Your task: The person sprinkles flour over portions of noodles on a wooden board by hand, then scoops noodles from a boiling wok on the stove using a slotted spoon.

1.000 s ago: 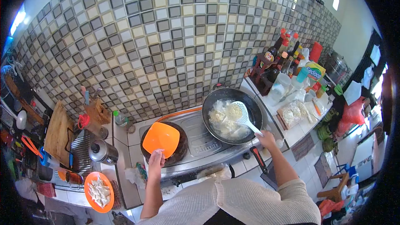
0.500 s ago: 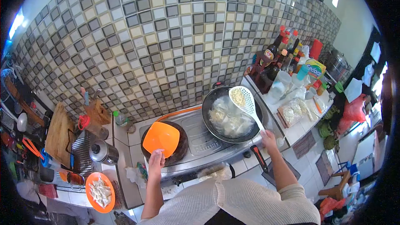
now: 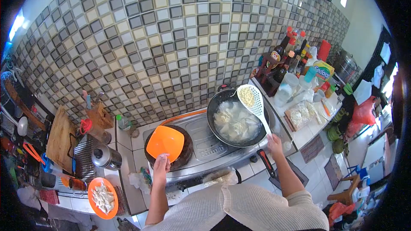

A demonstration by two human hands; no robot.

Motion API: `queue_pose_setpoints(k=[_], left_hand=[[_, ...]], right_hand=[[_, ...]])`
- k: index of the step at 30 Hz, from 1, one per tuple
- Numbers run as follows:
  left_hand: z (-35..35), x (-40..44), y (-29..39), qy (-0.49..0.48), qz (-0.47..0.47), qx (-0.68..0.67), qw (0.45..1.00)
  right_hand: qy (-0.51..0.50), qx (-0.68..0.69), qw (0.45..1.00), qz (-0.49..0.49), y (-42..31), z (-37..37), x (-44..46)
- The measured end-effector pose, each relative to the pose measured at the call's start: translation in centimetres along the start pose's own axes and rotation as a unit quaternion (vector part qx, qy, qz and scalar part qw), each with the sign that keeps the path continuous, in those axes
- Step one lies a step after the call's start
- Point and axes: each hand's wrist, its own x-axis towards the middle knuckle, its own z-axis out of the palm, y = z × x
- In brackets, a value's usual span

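My right hand (image 3: 275,143) is wrapped round the handle of a white slotted spoon (image 3: 258,106). Some pale noodles (image 3: 246,96) lie in its head, which is above the right back part of a black wok (image 3: 209,124). Cloudy liquid with whitish pieces and noodles (image 3: 236,122) fills the wok, and its black and red handle (image 3: 266,162) points toward me. In my left hand (image 3: 162,164) I grip the near edge of an orange bowl (image 3: 165,142), held over the left burner (image 3: 187,153). No food shows inside the bowl.
An orange plate of white pieces (image 3: 114,208) sits at the lower left, near a lidded metal pot (image 3: 102,155) and a cutting board (image 3: 60,141). Sauce bottles (image 3: 281,51) and a bag of noodles (image 3: 301,114) stand right of the stove (image 3: 209,139).
The slotted spoon with noodles has shifted slightly up and to the right. Less steam hangs over the wok. My left hand and the bowl are almost unmoved.
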Motion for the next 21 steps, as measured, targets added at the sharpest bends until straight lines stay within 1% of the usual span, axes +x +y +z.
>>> queue_pose_setpoints(k=[2,3,5,6,8,12,14,15,19,21], left_hand=[[-0.1,0.0,0.1,0.002,0.000,0.002,1.000],[-0.1,-0.1,0.1,0.004,-0.001,0.004,1.000],[-0.2,-0.1,0.0,0.002,-0.001,0.005,1.000],[-0.2,0.0,0.1,0.001,-0.001,0.005,1.000],[-0.2,0.0,0.2,0.007,0.001,0.005,1.000],[-0.2,-0.2,0.1,0.016,-0.007,0.005,1.000],[-0.4,-0.1,-0.1,0.009,-0.005,0.011,1.000],[-0.5,0.0,-0.2,0.003,-0.002,0.015,1.000],[-0.4,0.1,0.0,0.009,-0.003,0.027,1.000],[-0.1,-0.1,0.2,0.010,-0.007,0.020,1.000]], right_hand=[[-0.012,-0.017,0.999,-0.028,1.2,-0.4,0.7],[-0.012,-0.017,0.999,-0.028,1.1,-0.5,0.7],[-0.049,-0.036,0.998,-0.017,1.0,-0.8,0.6],[-0.049,-0.035,0.998,-0.017,1.1,-0.8,0.4],[-0.020,-0.065,0.997,0.037,1.5,-0.8,0.3],[-0.006,-0.099,0.994,0.036,1.4,-1.5,0.8],[0.014,-0.284,0.957,-0.046,1.8,-2.3,1.6],[0.012,-0.331,0.942,-0.050,1.4,-2.3,1.6],[-0.008,-0.384,0.923,-0.024,-0.8,-2.2,1.7],[0.006,-0.481,0.876,-0.042,-1.7,-1.6,1.5]])
